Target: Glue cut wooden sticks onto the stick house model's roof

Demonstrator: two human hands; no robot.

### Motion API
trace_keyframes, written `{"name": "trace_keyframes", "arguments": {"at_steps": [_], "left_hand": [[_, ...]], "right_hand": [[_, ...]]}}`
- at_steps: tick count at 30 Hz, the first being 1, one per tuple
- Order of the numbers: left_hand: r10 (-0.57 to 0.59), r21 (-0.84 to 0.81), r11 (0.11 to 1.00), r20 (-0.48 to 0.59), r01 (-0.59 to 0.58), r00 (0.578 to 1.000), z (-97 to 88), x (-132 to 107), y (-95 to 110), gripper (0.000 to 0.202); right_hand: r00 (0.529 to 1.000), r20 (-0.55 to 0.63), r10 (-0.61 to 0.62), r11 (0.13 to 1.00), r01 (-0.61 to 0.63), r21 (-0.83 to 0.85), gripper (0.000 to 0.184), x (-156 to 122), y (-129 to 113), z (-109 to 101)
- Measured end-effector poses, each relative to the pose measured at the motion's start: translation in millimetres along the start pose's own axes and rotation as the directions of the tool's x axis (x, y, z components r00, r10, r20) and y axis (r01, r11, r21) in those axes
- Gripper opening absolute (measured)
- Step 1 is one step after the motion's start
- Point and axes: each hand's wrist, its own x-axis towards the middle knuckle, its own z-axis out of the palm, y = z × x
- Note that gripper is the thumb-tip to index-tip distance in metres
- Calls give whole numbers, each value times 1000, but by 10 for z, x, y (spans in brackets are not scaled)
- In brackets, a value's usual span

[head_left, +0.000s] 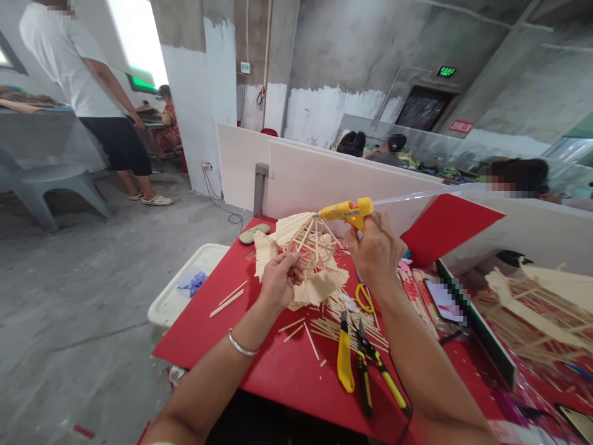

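My right hand (377,250) is wrapped round the grip of a yellow hot glue gun (345,212), whose small orange light is lit. The gun's nozzle points left, at the top of a model built from thin wooden sticks (324,287). This model has an open cone of sticks above and ribbed stick panels round its sides. With fingers pinched, my left hand (282,278) grips the model's near left side; which stick it holds is partly hidden by the fingers.
Loose sticks (227,303), a yellow-handled cutter (344,358), pliers (364,371) and yellow-handled scissors (364,298) lie on the red table (204,334). A phone (445,301) is at the right. White boards (347,179) stand behind; a white bin (160,296) is left. Other people are farther off.
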Motion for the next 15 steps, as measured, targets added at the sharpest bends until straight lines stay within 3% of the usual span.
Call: {"name": "trace_keyframes", "arguments": {"at_steps": [10,15], "left_hand": [[-37,-7,999,13,37,999,20,-50,28,33],[-60,-37,998,12,60,998,14,-100,51,32]], "right_hand": [[999,-37,-4,1000,3,-25,29,7,-17,-22],[994,-71,82,996,-83,-16,31,-5,-34,-51]]}}
